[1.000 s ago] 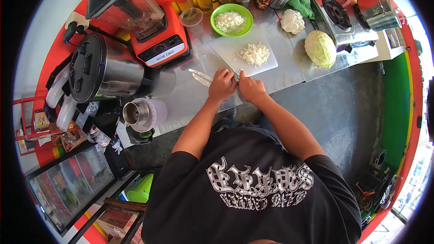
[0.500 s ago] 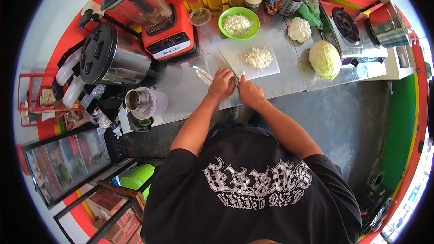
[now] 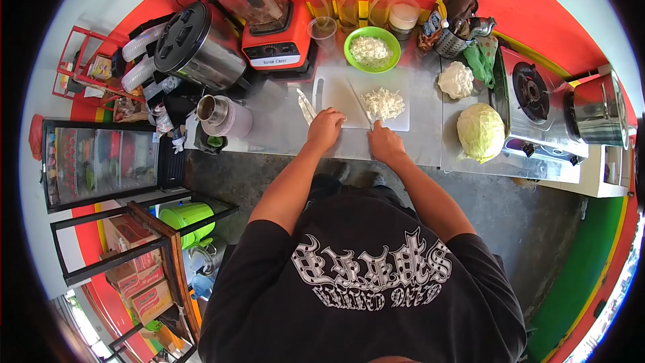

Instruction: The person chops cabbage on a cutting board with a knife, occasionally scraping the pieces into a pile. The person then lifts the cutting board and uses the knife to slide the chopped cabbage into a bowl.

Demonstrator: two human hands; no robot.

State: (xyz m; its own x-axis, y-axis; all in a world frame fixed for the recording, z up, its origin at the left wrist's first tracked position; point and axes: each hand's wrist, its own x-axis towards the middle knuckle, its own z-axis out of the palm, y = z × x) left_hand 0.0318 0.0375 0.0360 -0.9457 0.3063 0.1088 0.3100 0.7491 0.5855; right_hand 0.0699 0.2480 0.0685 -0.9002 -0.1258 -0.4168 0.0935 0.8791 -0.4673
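Note:
A white cutting board [image 3: 327, 97] lies on the steel counter with a pile of shredded cabbage [image 3: 384, 103] on its right part. My right hand [image 3: 386, 142] is closed round the handle of a knife [image 3: 359, 102]. Its blade points away from me and lies along the pile's left side. Near the board's front left edge, my left hand [image 3: 326, 129] has its fingers curled together; what they hold, if anything, is hidden. Beside that hand is a long whitish strip [image 3: 306, 106]. Behind the board, a green bowl [image 3: 392, 56] holds more shreds.
At right stand a whole cabbage [image 3: 480, 132], a white lumpy thing [image 3: 456, 80] and a stove [image 3: 534, 94] with a pot [image 3: 598, 107]. A blender [image 3: 274, 44], pump bottles [image 3: 347, 1] and clear cup [image 3: 323, 32] line the back. A jug [image 3: 228, 117] stands left.
My right hand has shifted the knife rightward against the shredded pile. My left hand, formerly close to the blade, is now apart from it. The whole view has turned somewhat.

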